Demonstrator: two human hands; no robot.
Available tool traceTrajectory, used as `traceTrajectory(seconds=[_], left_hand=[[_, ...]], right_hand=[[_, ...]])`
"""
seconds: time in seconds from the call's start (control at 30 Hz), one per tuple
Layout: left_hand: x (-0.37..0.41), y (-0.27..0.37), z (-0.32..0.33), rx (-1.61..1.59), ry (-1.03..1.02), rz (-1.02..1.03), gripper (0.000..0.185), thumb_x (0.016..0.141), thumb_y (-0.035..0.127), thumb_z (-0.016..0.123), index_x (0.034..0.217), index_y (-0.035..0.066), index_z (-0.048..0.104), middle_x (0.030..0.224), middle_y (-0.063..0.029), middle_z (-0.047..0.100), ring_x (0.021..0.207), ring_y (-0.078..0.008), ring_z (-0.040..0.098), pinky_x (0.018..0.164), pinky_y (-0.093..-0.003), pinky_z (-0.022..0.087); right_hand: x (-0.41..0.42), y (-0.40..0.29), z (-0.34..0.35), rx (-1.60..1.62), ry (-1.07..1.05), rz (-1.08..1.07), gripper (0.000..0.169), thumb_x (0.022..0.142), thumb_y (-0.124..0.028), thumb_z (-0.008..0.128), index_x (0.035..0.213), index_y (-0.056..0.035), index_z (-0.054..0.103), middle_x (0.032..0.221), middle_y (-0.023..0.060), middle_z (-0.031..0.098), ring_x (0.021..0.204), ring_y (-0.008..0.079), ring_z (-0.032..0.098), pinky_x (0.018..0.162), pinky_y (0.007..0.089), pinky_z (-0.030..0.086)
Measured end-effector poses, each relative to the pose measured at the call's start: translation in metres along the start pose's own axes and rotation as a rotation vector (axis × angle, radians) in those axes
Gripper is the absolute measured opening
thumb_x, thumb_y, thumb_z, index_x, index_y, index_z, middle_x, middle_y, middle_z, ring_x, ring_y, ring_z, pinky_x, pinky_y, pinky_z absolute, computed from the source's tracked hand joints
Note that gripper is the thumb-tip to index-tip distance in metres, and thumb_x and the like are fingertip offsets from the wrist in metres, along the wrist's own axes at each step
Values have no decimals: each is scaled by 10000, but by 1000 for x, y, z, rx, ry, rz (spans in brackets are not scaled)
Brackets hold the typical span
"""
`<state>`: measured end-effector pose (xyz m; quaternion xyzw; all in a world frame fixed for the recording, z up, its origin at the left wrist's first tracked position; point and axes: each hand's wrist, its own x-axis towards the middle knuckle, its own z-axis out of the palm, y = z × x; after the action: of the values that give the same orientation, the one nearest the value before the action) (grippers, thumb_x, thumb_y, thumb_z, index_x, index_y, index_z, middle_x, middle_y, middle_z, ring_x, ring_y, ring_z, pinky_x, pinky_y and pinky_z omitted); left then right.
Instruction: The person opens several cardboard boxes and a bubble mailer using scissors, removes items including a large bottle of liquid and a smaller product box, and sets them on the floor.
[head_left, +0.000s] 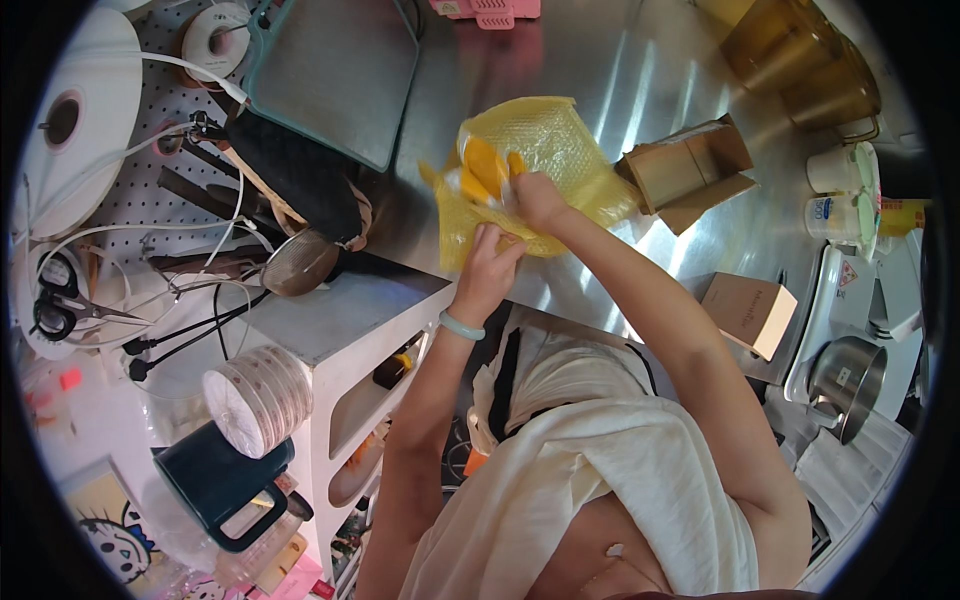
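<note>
A sheet of yellow bubble wrap (547, 135) lies spread and crumpled on the stainless steel table (570, 52). On it rests a glossy orange-and-white item (484, 169), partly covered by plastic and by my fingers, so its kind is unclear. My right hand (538, 201) is closed around the right side of this item. Nearer to me, my left hand (491, 262), with a pale green bangle at the wrist, pinches the near edge of the bubble wrap. An opened cardboard box (686, 169) stands just right of the wrap.
A teal-rimmed board (337, 75) lies at the back left, near a mesh strainer (301, 262) and scissors (64, 300). Rightward are a small brown box (742, 311), amber pitchers (795, 67) and a steel pot (847, 386). A white cart (322, 390) holds a ribbon roll (259, 401) and dark mug (225, 480).
</note>
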<state>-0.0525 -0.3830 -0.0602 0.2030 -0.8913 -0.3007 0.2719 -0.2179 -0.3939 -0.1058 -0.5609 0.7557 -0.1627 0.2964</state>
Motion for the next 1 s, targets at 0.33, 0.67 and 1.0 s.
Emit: traceTrajectory(seconds=[0.33,0.67,1.0], left_hand=[[-26,-9,0,96,138,-172,199,713,-46,608,901,20,604,945,-130,502,905,-326,506,794,-403,433],[-53,7,15,9,-46,-5,217,673,-77,601,858,27,645,896,-154,526,874,-355,494,776,-428,414],[-55,25,25,266,-46,-120,211,748,-1,579,946,59,622,1044,-174,488,972,-355,444,835,-460,355]], right_hand=[[-32,29,12,821,-705,168,299,717,-123,615,967,43,609,806,115,616,744,220,608,632,330,479],[-60,10,29,658,104,35,144,668,-41,707,727,62,626,607,114,627,595,217,638,568,349,502],[-63,36,60,898,-495,114,337,731,-144,622,1024,21,612,953,158,648,881,255,616,742,363,482]])
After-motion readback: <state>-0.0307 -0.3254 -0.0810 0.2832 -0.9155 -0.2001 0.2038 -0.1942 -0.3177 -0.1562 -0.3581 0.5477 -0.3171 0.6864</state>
